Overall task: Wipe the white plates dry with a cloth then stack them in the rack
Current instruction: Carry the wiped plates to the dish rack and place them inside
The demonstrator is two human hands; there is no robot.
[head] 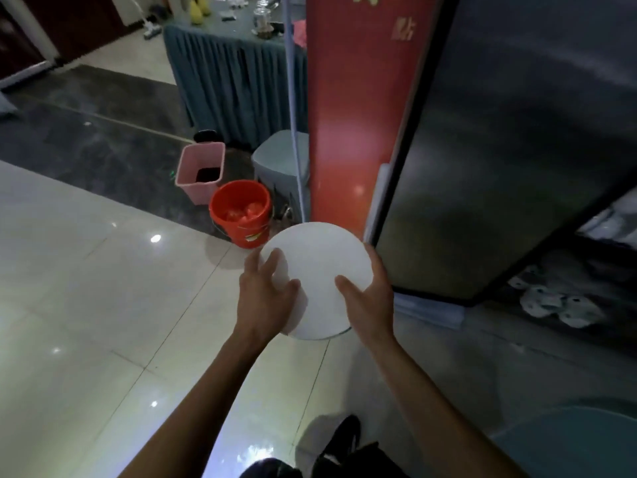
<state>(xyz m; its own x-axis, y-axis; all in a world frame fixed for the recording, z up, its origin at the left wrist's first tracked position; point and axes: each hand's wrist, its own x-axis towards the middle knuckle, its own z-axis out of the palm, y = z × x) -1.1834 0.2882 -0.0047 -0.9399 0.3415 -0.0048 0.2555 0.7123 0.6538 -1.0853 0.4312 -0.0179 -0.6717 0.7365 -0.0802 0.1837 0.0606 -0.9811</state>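
A round white plate (319, 267) is held in the air in front of me, above the tiled floor. My right hand (367, 298) grips its right rim, thumb on the top face and fingers curled behind the edge. My left hand (267, 294) lies on the plate's left side with fingers spread; a pale white cloth (296, 305) seems to sit under that hand against the plate, though it is hard to tell apart from the plate. At the right, a dark cabinet (499, 160) stands with its door open, and white dishes (558, 305) show dimly on a lower shelf inside.
An orange bucket (241, 212) and a pink bin (201, 174) stand on the floor just beyond the plate. A red panel (358, 115), a grey covered stool (279, 157) and a skirted teal table (234, 81) lie behind. Glossy tiles spread to the left.
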